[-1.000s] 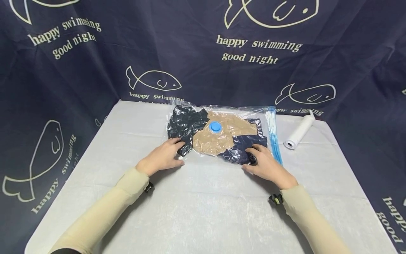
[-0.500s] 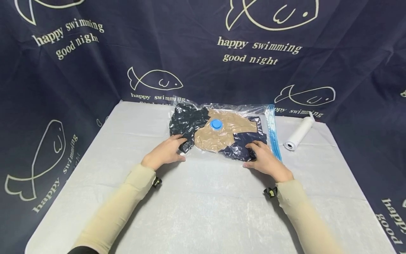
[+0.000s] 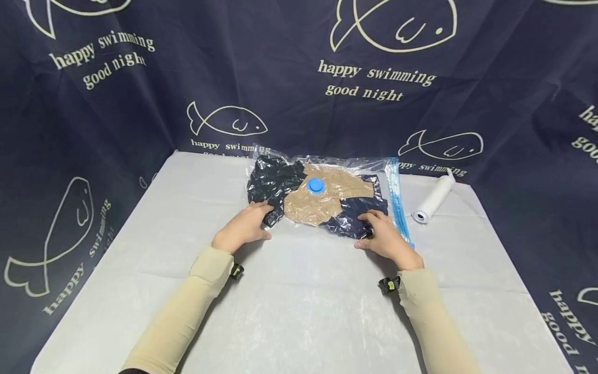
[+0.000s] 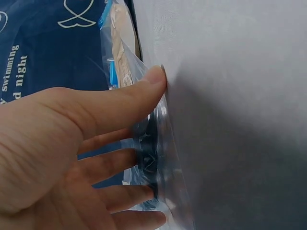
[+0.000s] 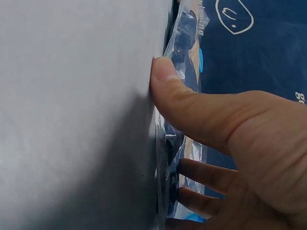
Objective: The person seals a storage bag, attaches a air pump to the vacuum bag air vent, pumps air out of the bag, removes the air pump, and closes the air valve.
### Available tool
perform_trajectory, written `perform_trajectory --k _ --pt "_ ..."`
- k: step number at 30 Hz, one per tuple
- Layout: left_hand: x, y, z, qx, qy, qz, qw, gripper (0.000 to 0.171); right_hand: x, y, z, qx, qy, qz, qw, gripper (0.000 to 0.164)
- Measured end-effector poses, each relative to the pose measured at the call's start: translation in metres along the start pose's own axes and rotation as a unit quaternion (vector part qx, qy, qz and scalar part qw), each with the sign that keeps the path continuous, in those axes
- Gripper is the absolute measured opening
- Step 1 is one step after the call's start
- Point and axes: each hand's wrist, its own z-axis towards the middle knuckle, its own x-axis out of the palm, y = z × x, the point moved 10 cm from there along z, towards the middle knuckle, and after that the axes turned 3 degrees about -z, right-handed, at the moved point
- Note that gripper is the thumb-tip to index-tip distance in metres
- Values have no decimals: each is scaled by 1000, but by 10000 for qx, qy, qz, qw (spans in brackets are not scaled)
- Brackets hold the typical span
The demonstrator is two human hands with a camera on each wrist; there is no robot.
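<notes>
In the head view a clear vacuum storage bag (image 3: 322,208) lies flat, with black, tan and navy clothes pressed inside. A round blue valve cap (image 3: 315,185) sits over the tan cloth, and a blue zip strip (image 3: 398,202) runs along the bag's right end. My left hand (image 3: 244,224) rests at the bag's near left corner; in the left wrist view its spread fingers (image 4: 108,165) touch the plastic and the thumb is by the edge. At the near right, my right hand (image 3: 385,236) touches the bag over the navy cloth, thumb on the table beside the edge.
A white cylindrical hand pump (image 3: 434,200) lies to the right of the bag. A pale grey cloth covers the table (image 3: 299,311). Dark blue curtains (image 3: 280,62) printed with fish and words hang behind and on both sides.
The bag shifts slightly up, then back down in view as the camera moves a little. Both forearms have drawn slightly inward; the hands stay at the same corners of the bag.
</notes>
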Motion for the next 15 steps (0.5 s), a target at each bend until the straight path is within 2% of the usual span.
perform_trajectory --k 5,15 --pt "-2 0 0 97 -102 16 9999 82 1 0 2 33 -58 57 10000 78" --pt "-5 -5 -3 80 -156 55 9998 81 4 0 1 93 3 99 9999 79"
